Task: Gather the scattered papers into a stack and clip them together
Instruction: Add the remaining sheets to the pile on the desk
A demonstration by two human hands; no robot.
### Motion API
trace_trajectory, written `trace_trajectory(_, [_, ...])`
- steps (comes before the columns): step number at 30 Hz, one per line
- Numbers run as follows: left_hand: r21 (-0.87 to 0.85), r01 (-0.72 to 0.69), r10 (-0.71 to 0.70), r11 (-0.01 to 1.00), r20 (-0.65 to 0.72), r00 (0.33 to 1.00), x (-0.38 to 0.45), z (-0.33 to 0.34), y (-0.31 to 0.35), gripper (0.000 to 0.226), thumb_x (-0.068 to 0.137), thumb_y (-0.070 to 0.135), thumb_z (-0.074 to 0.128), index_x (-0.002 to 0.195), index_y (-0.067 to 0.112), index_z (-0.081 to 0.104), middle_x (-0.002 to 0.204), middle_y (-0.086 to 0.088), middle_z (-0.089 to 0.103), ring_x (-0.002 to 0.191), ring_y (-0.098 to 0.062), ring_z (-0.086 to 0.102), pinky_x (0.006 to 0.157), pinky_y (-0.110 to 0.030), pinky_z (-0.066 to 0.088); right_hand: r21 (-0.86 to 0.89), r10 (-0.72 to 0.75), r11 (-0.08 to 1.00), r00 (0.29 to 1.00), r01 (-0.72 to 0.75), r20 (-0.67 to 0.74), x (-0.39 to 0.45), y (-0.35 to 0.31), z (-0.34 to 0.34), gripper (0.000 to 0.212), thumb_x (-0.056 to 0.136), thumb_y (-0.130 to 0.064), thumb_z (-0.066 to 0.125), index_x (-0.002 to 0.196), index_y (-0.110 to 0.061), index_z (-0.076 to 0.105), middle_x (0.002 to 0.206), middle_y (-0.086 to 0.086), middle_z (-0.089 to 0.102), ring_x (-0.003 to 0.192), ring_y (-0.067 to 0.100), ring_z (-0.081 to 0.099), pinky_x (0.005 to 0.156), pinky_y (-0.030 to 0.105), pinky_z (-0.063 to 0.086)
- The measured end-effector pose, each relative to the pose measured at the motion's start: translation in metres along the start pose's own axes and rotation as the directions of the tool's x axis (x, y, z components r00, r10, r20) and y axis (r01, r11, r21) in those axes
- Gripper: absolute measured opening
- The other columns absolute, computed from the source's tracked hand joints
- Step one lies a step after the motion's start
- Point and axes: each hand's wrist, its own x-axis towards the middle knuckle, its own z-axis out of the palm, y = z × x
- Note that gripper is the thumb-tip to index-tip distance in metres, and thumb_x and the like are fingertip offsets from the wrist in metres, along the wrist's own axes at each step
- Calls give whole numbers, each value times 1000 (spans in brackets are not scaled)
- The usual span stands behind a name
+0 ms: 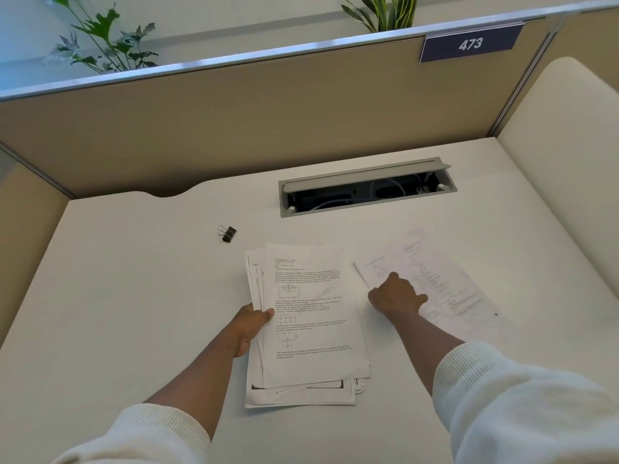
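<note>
1. Paper stack [306, 324]: a loosely squared pile of printed sheets lying flat on the white desk [134, 296], edges uneven at the left side and the near end. It is taken as the landmark for all positions below.

2. Left hand [249, 324]: at the stack's left edge. The thumb lies on the top sheet and the fingers go under the edge, so the hand grips the pile from the side.

3. Right hand [397, 298]: just right of the stack, resting on the loose sheets [432, 279]. The fingers are bent down onto the paper and the thumb sticks out to the right. Whether it pinches a sheet or merely presses on it cannot be told; that paper is blurred.

4. Loose sheets: right of the stack, lying askew, near its right edge but not squared with it.

5. Binder clip [228, 233]: black, with wire handles, on the desk beyond the stack's far left corner, apart from both hands and from all paper.

6. Cable tray [366, 187]: recessed in the desk beyond the stack, lid raised, cables visible inside.

7. Both forearms bare, white sleeves [522, 406] pushed up.
</note>
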Motion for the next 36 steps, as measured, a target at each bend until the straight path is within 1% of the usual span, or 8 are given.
trace_trajectory(3, [-1,1,-1,1000,-8,1000,-3,-1,2,47,101,16,54,146,10,43,146,-6,50,133,-26,46,113,-35,29,10,-6,1000,999,7,-46,4,3,-3,39,85,-31,53,119,-13,51,117,7,59,117,28,50,100,45,31])
trace_trajectory(7, [-5,13,-13,1000,-14,1000,-4,-4,1,47,100,17,54,145,10,44,145,-6,52,132,-26,48,112,-35,30,6,35,999,996,-34,-80,20,18,-12,52,84,-33,60,128,-10,47,131,12,47,126,33,40,104,48,33])
trace_trajectory(12, [-6,11,-11,1000,-19,1000,-5,-4,2,46,101,16,53,145,10,44,145,-5,51,133,-25,47,113,-36,28,-33,57,998,997,-58,-42,45,49,-30,78,76,-40,72,137,-8,37,140,15,35,134,35,31,106,50,34])
trace_trajectory(16, [-1,17,-17,1000,-27,999,-5,-4,2,45,101,14,52,145,10,44,145,-5,51,134,-24,46,113,-34,28,-36,108,993,994,-109,-7,58,65,-41,97,62,-47,85,136,-7,37,138,16,36,133,35,33,105,51,35])
trace_trajectory(22, [-7,30,-31,1000,-51,998,-5,-4,1,46,101,14,52,146,9,43,145,-4,50,135,-24,44,114,-35,26,-73,137,988,991,-135,13,66,74,-40,108,55,-52,88,137,-8,34,139,16,31,134,36,31,107,54,33])
trace_trajectory(32, [-12,45,-45,999,-31,998,-5,-4,2,46,99,17,56,144,12,46,143,-3,53,131,-23,49,112,-35,29,-36,197,980,980,-198,-14,54,67,-28,106,53,-57,86,132,-9,34,132,14,44,127,33,38,99,48,34])
trace_trajectory(34, [-10,46,-46,999,-30,998,-7,-5,2,46,100,17,55,144,12,46,144,-3,53,132,-23,48,113,-35,28,31,182,983,983,-181,-35,54,65,-27,91,65,-46,83,131,-7,36,131,15,49,125,34,43,100,48,36])
trace_trajectory(36, [-14,46,-46,999,-33,998,-9,-5,3,46,100,17,55,144,12,45,144,-3,53,132,-23,48,113,-35,28,120,115,987,990,-105,-79,53,63,-28,59,80,-28,71,127,-5,43,126,17,54,119,37,51,97,47,43])
